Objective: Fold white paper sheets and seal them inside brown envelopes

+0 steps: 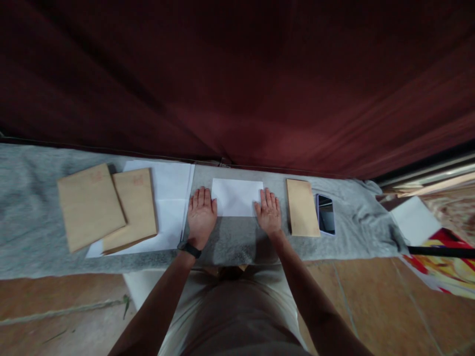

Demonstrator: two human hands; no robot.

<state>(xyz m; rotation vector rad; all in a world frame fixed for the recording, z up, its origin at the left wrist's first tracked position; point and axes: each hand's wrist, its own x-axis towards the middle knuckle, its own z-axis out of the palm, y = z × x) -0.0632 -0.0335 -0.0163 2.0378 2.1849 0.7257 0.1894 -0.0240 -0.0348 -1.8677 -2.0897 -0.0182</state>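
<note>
Fingers (201, 196) of the left hand (200, 220) are stretched forward, palm down and close together, with the thumb angled out to the left edge of a blank white paper sheet (237, 198). On the right hand (269, 217) they are also stretched forward, with slight gaps between them, and the thumb is laid at the sheet's right edge. Nothing is seen to be pinched by either of the 2 hands. The sheet is placed between them, flat on the grey cloth-covered bench (354, 220), with its longer side set across the body.

Very little weight should be expected of it; as paper, it is likely to be bent easily, creased by a careless press and slid along by a light push. Whether it is made of 1 layer or several cannot be told. It would best be taken by its 2 short edges, where the thumbs are placed, or lifted at a corner, with the middle left unpressed.

To the left, 2 brown kraft-paper packets (91, 207) are overlapped, partly on larger white sheets (172, 188). To the right, a narrower brown packet (302, 207) is laid near the right hand, with a smartphone (325, 217) set just beside it.
</note>
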